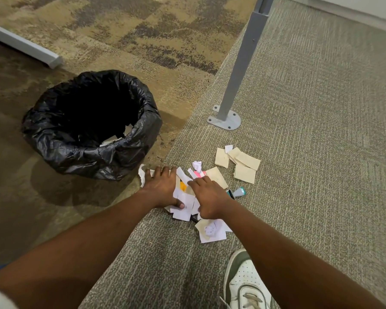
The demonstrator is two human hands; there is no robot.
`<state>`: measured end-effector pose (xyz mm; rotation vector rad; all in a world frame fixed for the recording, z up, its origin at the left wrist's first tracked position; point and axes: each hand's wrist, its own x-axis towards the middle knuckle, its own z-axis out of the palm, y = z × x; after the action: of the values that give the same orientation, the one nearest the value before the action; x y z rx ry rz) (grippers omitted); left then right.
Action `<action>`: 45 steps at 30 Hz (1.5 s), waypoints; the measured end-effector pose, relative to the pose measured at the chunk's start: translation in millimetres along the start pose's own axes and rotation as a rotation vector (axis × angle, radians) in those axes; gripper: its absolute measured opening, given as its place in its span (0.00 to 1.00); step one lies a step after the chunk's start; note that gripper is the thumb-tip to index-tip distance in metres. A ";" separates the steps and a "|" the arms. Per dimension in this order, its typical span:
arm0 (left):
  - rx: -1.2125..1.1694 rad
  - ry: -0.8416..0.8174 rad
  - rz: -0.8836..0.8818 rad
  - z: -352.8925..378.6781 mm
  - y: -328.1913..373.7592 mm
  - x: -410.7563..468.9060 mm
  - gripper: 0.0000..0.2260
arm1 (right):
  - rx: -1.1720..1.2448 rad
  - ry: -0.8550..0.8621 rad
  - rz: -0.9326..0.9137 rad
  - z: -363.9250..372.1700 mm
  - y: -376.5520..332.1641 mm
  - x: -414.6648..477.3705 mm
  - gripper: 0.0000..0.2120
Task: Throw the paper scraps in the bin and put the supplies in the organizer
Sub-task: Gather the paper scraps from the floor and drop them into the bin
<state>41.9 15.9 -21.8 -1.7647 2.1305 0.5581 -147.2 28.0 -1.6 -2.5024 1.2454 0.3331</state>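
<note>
- The left hand [163, 188] lies flat on a heap of paper scraps [184, 205] on the floor [310, 152], fingers spread, thumb pressing a white piece
- The right hand [208, 198] rests on the same heap, just beside the left thumb; its fingers bend down onto the paper, and I cannot tell whether they pinch any
- The bin [76, 152], lined in black, stands just beyond the left fingers, a few scraps inside
- Tan scraps [243, 163] lie beyond the right fingers, apart from them
- A teal-capped tube [240, 192] lies just right of the right hand

text: none legible | labels: none | numbers: none
</note>
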 end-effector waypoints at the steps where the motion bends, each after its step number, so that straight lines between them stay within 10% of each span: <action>1: 0.011 0.025 0.005 -1.0 1.0 0.6 0.59 | 0.010 -0.004 -0.004 -0.9 0.6 -0.1 0.39; 20: -0.037 0.056 0.123 -20.2 6.3 -2.8 0.22 | 0.248 -0.065 0.141 -9.9 2.7 15.4 0.25; 45: -0.184 -0.005 0.217 -24.0 -4.5 8.8 0.22 | 0.685 0.294 0.590 -55.7 91.6 12.5 0.16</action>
<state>44.8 -4.1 -5.4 -1.6278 2.3492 0.8379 -209.9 -54.6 28.5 -1.6109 1.8202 -0.3081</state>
